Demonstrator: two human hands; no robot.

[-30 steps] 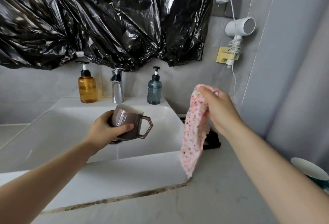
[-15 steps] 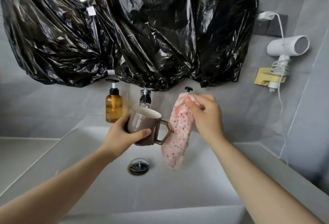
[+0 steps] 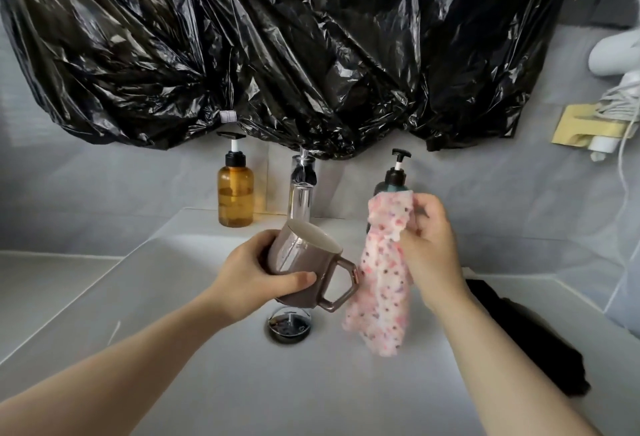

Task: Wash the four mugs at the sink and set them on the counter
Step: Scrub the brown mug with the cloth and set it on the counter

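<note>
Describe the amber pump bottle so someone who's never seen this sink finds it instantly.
Start at the white sink and look along its back ledge to the chrome tap in the middle. The amber bottle stands left of the tap. Unlike the dark bottle on the tap's right, partly hidden behind the pink cloth, it is see-through orange-brown and in full view.

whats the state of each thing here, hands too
mug: tilted, gripped by the left hand over the sink
cloth: hanging limp, pinched by the right hand
tap: no water seen running
amber bottle: upright
dark bottle: upright, partly hidden behind the cloth
</note>
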